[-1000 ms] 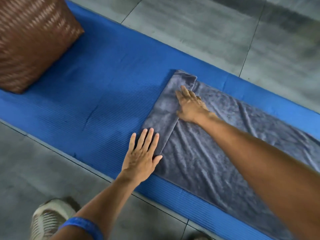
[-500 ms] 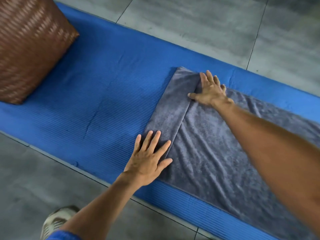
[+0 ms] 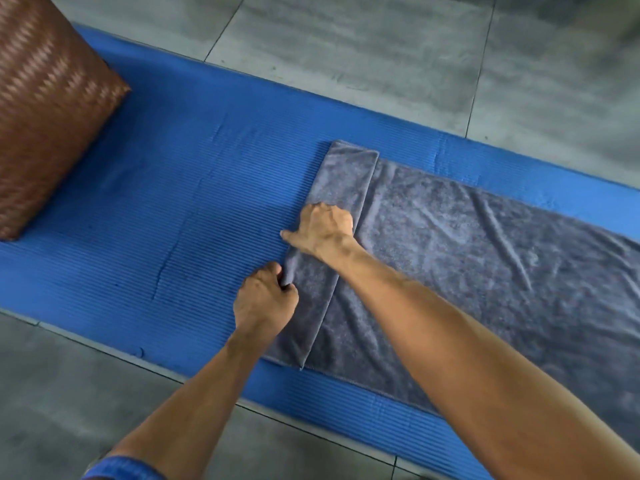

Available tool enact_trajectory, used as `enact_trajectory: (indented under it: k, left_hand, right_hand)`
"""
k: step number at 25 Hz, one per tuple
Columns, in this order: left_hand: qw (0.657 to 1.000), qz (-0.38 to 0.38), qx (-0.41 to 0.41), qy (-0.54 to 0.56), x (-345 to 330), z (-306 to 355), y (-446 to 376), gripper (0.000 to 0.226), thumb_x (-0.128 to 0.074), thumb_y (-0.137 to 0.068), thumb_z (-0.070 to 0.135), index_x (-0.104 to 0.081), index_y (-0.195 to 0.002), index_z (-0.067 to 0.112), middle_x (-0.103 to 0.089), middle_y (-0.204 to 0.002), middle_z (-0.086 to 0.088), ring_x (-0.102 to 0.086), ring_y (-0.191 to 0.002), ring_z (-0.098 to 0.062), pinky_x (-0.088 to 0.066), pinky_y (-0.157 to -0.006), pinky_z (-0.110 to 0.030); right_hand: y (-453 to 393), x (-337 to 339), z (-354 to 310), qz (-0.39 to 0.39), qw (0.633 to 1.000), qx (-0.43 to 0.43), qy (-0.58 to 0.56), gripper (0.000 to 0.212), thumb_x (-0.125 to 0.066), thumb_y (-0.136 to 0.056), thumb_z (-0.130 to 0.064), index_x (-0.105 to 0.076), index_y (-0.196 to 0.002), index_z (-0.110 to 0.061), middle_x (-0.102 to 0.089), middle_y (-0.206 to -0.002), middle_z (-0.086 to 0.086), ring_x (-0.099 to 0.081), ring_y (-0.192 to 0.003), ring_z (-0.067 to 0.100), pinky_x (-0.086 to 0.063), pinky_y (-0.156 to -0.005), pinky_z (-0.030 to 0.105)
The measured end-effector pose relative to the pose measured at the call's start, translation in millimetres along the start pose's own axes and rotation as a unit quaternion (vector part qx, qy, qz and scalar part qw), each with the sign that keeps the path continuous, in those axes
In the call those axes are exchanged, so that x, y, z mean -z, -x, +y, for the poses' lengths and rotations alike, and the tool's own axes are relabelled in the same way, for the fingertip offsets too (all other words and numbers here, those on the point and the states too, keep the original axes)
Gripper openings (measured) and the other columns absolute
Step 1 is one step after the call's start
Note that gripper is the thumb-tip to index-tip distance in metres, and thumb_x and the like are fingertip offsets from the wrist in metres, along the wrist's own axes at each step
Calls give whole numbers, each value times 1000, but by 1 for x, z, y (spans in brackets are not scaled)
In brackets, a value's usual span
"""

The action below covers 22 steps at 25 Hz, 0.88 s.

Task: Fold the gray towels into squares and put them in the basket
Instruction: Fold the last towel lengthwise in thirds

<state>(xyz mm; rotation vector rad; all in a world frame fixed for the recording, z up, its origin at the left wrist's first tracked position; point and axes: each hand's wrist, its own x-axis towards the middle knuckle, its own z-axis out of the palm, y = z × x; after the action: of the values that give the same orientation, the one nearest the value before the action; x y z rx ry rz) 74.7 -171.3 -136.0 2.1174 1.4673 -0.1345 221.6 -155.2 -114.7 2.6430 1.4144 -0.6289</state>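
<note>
A gray towel [image 3: 467, 258] lies flat along a blue mat [image 3: 194, 202], its left end turned over into a narrow folded strip. My left hand [image 3: 265, 299] pinches the folded left edge of that strip with curled fingers. Just above it, my right hand [image 3: 320, 228] grips the same folded edge, fingers curled over the strip and thumb pointing left. A brown woven basket [image 3: 45, 109] stands at the mat's far left, with only its side wall in view.
The mat runs diagonally over a gray tiled floor [image 3: 346, 64]. A blue sleeve cuff [image 3: 121, 469] shows at the bottom edge on my left arm. Bare blue mat lies between the basket and the towel.
Both hands were lying flat on the towel; now their fingers have curled onto the folded left edge. My right hand came down from the far corner to mid-strip. The view shifted slightly.
</note>
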Motion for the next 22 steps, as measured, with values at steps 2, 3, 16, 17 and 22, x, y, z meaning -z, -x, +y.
enact_trajectory:
  k: [2, 3, 16, 17, 22]
  left_hand:
    - [999, -13, 10, 35, 4, 2, 0, 16, -62, -83, 28, -49, -84, 20, -66, -91, -4, -63, -93, -30, -45, -76, -36]
    - [999, -14, 11, 48, 6, 3, 2, 18, -63, -83, 29, -48, -82, 21, -65, -88, -3, -63, -91, -30, -45, -75, -35]
    - [985, -72, -154, -39, 13, 79, 69, 22, -58, -83, 31, -39, -92, 26, -61, -101, 0, -61, -96, -31, -44, -75, -39]
    - [983, -75, -162, -38, 8, 83, 72, 22, -58, -83, 30, -39, -92, 26, -61, -101, 1, -61, -95, -30, -44, -74, -39]
    - [971, -155, -182, -2, -24, 89, 83, 18, -59, -87, 33, -47, -100, 29, -61, -97, 10, -61, -88, -20, -40, -71, -32]
  right_hand:
    - [0, 4, -1, 2, 999, -17, -46, 33, -50, -93, -41, -63, -102, -11, -68, -98, 4, -61, -83, 24, -47, -69, 33]
    - [0, 4, 0, 6, 997, -21, -70, 31, -49, -94, -35, -63, -104, -10, -70, -103, 7, -64, -88, 26, -48, -71, 33]
    - [73, -17, 87, 209, 785, -160, -561, 22, -62, -79, -9, -43, -72, -16, -46, -63, -7, -39, -55, 6, -38, -54, 24]
    - [79, -20, 94, 213, 772, -173, -573, 21, -62, -80, -8, -44, -75, -16, -47, -65, -7, -40, -55, 5, -38, -54, 23]
    - [100, -32, 118, 176, 720, -273, -613, 23, -63, -88, -16, -49, -105, -17, -54, -87, -8, -53, -73, 7, -48, -71, 27]
